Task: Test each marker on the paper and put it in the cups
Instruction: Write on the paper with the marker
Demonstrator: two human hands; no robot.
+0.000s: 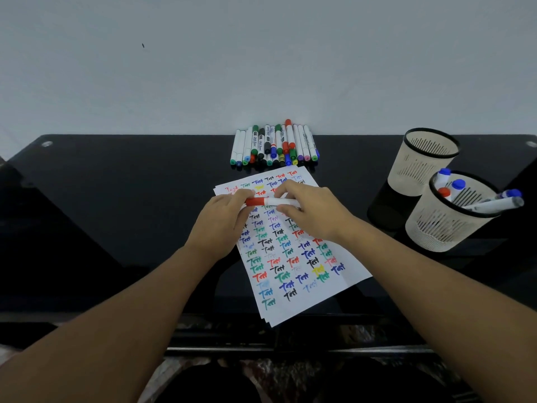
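Hands [261,210] gripping cylindrical red-capped marker [271,202], slotted cups [436,228]

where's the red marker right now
In the head view the red marker lies level above the upper part of the paper, its red cap held by the left hand and its white barrel by the right hand.

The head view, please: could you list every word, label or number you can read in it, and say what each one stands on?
"Test": handwritten many times in rows of red, green, blue, black, yellow and purple ink on the paper; a few faint ones are hardly legible.
Printed labels on the barrels in the pile of markers: too small and blurred to read.
The red marker held by the left hand and right hand: no readable text shows.
The cups: none.
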